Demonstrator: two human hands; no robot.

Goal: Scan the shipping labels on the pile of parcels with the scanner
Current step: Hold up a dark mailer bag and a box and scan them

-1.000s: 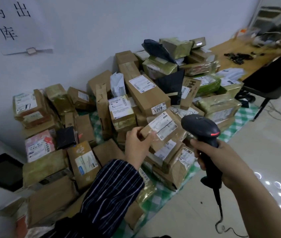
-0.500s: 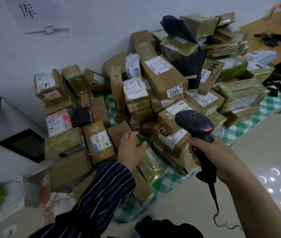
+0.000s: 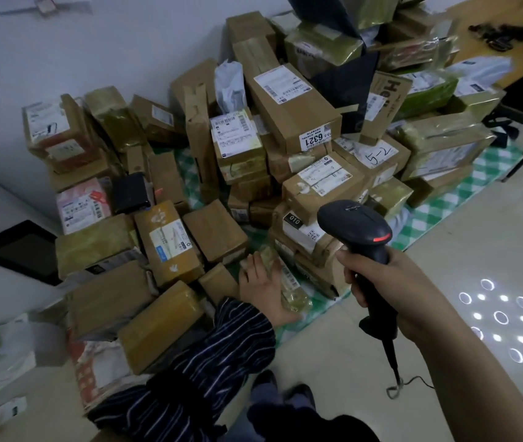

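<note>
From the head camera, the pile of brown cardboard and tape-wrapped parcels [image 3: 295, 103] fills the corner against the white wall, spread over a green-and-white checked cloth [image 3: 445, 199]. A second ago the left hand [image 3: 261, 290] held a brown carton up to the scanner with its white label facing the head. That carton is out of the hand now, and it looks like the brown carton with a white label [image 3: 324, 181] lying in the stack just above the scanner, so that scan is probably finished. The left hand has since dropped to the front edge of the pile. It rests on a small parcel wrapped in glossy yellowish tape [image 3: 292, 283] with a barcode strip along its top. The fingers are spread and nearly straight across it, with the thumb at its near end, and are not yet visibly closed round it. This parcel seems to be next in line. The right hand [image 3: 391, 282] stays clenched on the handle of the black pistol-grip barcode scanner [image 3: 354, 224]. Its red strip is lit and its cable trails to the pale floor. The view has also tipped lower and closer than before.
</note>
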